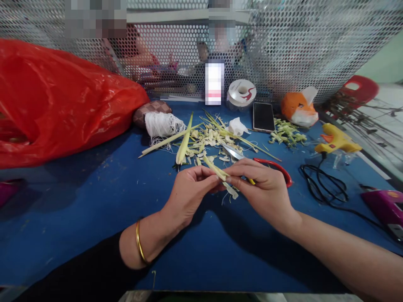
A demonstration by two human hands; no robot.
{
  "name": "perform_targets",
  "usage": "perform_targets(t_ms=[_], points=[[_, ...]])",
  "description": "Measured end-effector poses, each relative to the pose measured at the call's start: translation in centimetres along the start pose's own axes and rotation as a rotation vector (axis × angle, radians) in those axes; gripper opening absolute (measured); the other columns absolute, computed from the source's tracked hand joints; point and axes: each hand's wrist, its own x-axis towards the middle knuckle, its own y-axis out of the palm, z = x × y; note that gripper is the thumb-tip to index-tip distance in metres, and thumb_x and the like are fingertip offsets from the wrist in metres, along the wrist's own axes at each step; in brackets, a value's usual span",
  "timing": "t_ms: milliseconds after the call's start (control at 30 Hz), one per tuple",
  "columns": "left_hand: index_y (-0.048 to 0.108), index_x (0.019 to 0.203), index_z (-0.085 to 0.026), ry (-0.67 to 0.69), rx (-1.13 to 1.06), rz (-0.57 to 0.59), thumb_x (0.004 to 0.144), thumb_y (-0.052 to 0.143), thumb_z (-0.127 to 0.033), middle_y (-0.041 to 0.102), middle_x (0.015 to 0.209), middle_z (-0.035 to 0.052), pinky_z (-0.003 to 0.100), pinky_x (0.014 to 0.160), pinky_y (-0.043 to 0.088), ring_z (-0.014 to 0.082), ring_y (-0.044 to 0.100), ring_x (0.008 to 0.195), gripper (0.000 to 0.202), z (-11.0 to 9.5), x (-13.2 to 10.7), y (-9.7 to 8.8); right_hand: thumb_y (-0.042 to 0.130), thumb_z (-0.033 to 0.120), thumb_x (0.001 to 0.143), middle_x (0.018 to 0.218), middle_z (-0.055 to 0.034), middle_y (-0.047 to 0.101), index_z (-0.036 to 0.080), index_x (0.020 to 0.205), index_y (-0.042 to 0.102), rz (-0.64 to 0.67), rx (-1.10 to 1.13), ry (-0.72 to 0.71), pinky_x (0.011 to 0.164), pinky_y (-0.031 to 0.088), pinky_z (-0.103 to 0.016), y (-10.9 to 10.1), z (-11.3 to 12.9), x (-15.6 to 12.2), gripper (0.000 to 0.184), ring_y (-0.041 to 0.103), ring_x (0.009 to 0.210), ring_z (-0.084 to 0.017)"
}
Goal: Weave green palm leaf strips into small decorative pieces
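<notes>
My left hand (193, 188), with a gold bangle at the wrist, pinches the near side of a pale yellow-green plant stalk (214, 167). From the other side, the thumb and fingers of my right hand (260, 188) close on the same stalk. A peeled, curled strip (231, 191) hangs just below the fingertips. Beyond my right hand lies a pair of scissors (232, 151) with red handles, partly hidden by the hand. Behind my hands, cut leaf pieces (209, 138) form a loose heap, with a longer stalk (185, 144) at its left.
A red plastic bag (63, 100) fills the left. White string (162, 123), a ribbon spool (242, 94) and a dark phone (263, 117) stand along the back. At right are green trimmings (287, 133), an orange tissue holder (299, 109) and a yellow glue gun (336, 140) with a black cord.
</notes>
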Motion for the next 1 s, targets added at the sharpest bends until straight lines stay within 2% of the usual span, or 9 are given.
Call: perform_targets(t_ms=[67,167,267,367,500,667,867,1000], points=[[0.070,0.074,-0.012,-0.019,-0.016,-0.008,0.065,0.082,-0.031,0.072,0.069,0.0042,0.023,0.063,0.049,0.0130,0.065,0.063,0.024,-0.01,-0.05,0.08,0.065,0.013,0.084,0.083,-0.0034,0.069,0.022,0.086,0.075,0.016,-0.065,-0.034,0.068,0.050,-0.030,0.00,0.04,-0.01,0.013,0.063,0.074,-0.017],[0.067,0.073,-0.014,-0.046,-0.035,-0.005,0.067,0.079,-0.025,0.072,0.068,0.0032,0.023,0.064,0.049,0.0126,0.066,0.063,0.018,-0.10,-0.12,0.19,0.067,0.015,0.083,0.075,-0.0016,0.066,0.021,0.079,0.070,-0.002,-0.098,-0.014,0.065,0.048,-0.029,-0.03,0.14,0.10,0.008,0.060,0.069,-0.016],[0.063,0.070,-0.015,-0.058,-0.060,0.021,0.068,0.077,-0.023,0.071,0.066,0.0020,0.023,0.065,0.050,0.0134,0.069,0.065,0.016,-0.17,-0.11,0.20,0.071,0.019,0.079,0.070,-0.0002,0.064,0.019,0.072,0.066,-0.036,-0.005,0.101,0.060,0.047,-0.028,0.03,0.11,0.24,0.009,0.057,0.065,-0.015],[0.061,0.074,-0.016,-0.057,-0.084,0.057,0.069,0.076,-0.023,0.073,0.070,0.0023,0.025,0.066,0.052,0.0152,0.071,0.068,0.017,-0.07,-0.02,0.09,0.073,0.024,0.078,0.073,-0.0015,0.066,0.018,0.072,0.067,-0.024,0.120,0.205,0.061,0.048,-0.029,0.19,-0.02,0.26,0.010,0.059,0.065,-0.016],[0.060,0.079,-0.015,-0.074,-0.103,0.081,0.069,0.077,-0.025,0.073,0.072,0.0030,0.026,0.065,0.054,0.0158,0.071,0.066,0.021,0.08,0.09,-0.05,0.077,0.026,0.074,0.073,-0.0015,0.066,0.019,0.072,0.069,-0.038,0.205,0.248,0.060,0.049,-0.030,0.21,-0.13,0.24,0.011,0.060,0.065,-0.016],[0.059,0.073,-0.015,-0.027,-0.027,0.042,0.067,0.078,-0.023,0.071,0.065,0.0016,0.024,0.063,0.054,0.0148,0.070,0.061,0.022,-0.13,0.07,0.08,0.074,0.029,0.077,0.072,-0.0021,0.068,0.017,0.075,0.071,0.018,0.222,0.292,0.063,0.048,-0.030,-0.21,-0.10,0.38,0.012,0.060,0.067,-0.016],[0.057,0.067,-0.016,-0.027,0.049,0.058,0.066,0.080,-0.024,0.067,0.059,-0.0007,0.024,0.062,0.053,0.0144,0.069,0.058,0.024,-0.44,-0.09,0.33,0.074,0.028,0.076,0.065,-0.0008,0.067,0.016,0.068,0.069,-0.095,0.189,0.330,0.054,0.044,-0.025,0.01,-0.23,0.18,0.015,0.055,0.057,-0.012],[0.058,0.067,-0.016,-0.055,0.046,0.085,0.067,0.079,-0.024,0.068,0.060,-0.0006,0.025,0.063,0.053,0.0144,0.069,0.059,0.023,-0.44,-0.08,0.25,0.073,0.030,0.077,0.063,-0.0007,0.066,0.016,0.066,0.067,-0.102,0.204,0.374,0.051,0.043,-0.025,0.40,-0.17,0.04,0.018,0.054,0.055,-0.012]])
